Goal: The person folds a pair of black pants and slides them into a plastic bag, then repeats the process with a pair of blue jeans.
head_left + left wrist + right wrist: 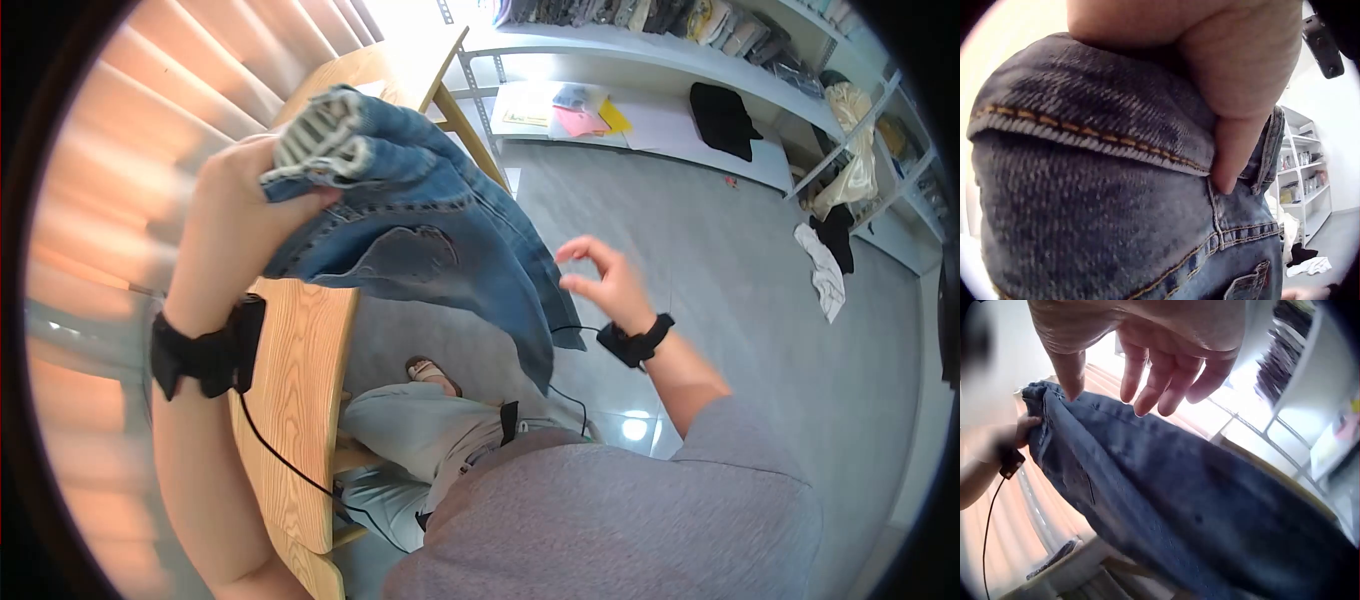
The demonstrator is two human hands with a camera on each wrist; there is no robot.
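Observation:
Blue denim jeans [430, 240] hang in the air in front of the person, bunched at the waistband and dropping toward the lower right. My left hand [235, 195] grips them at the waistband, the thumb lying over the denim. In the left wrist view that thumb [1235, 147] presses beside a seam, close to a belt loop. My right hand [612, 288] is to the right of the hanging legs, its fingers loosely bent and holding nothing. From the right wrist, the jeans [1147, 481] stretch away below the relaxed fingers toward the left hand.
A wooden table [300, 350] runs along the left, beside a pleated curtain [110, 180]. White shelves [640, 55] with folded items line the back. White and black cloths [825, 270] lie on the grey floor at right. A cable [300, 465] trails from the left wristband.

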